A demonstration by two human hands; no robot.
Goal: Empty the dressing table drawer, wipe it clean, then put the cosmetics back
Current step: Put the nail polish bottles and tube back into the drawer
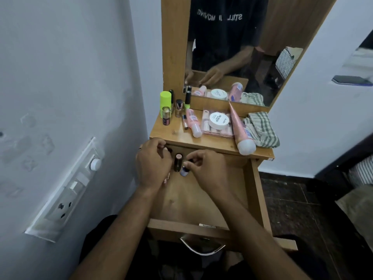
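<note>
The wooden drawer (256, 190) is pulled out under the dressing table top (177, 134). At its back left corner my left hand (152, 165) curls its fingers round a small dark item that is mostly hidden. My right hand (205, 168) pinches the cap of a small bluish nail polish bottle (184, 171) standing in the drawer. A dark lipstick tube (178, 162) stands between the two hands. On the table top lie a pink bottle (193, 123), a white jar (219, 119) on a clear pink case, a long pink tube (241, 129) and several small bottles (167, 107).
A striped cloth (261, 129) lies at the right end of the table top. The mirror (232, 47) stands behind it. A wall switchboard (66, 190) is on the left. The drawer's metal handle (201, 248) is near my body. Dark floor lies to the right.
</note>
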